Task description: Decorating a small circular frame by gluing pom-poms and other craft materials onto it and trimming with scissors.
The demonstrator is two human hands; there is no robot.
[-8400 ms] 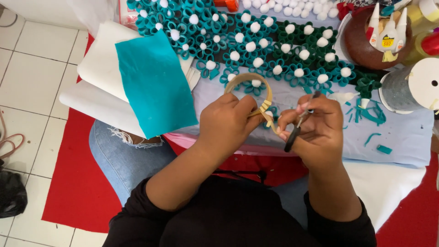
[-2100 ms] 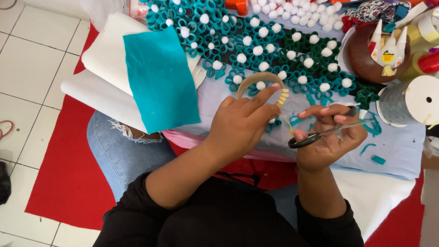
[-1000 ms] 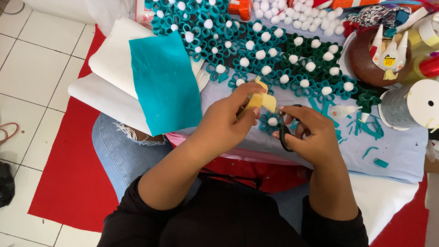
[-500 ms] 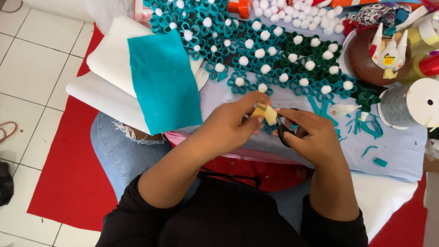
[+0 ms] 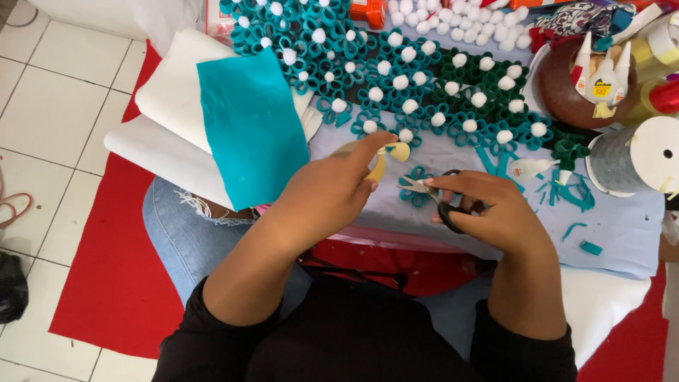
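Note:
My left hand point(image 5: 327, 196) grips a roll of tan tape point(image 5: 378, 159) and stretches a short strip of it toward my right hand, forefinger laid along the roll. My right hand point(image 5: 488, 212) holds black-handled scissors point(image 5: 437, 198) with the blades pointing left at that strip. Both hands hover over a pale blue board point(image 5: 608, 226) on my lap. A loose teal felt flower point(image 5: 417, 185) lies on the board just beneath the scissors.
Rows of teal and dark green felt flowers point(image 5: 403, 78) with white pompoms cover the far board. A teal felt sheet point(image 5: 247, 127) lies on white sheets at left. A brown bowl point(image 5: 566, 92), a white ribbon spool point(image 5: 647, 152), a glue bottle point(image 5: 530, 168) and felt scraps sit right.
Earlier my left hand held the tape roll up, with the scissors apart from it. Since then both hands have come down together, and the scissor blades now meet the pulled strip.

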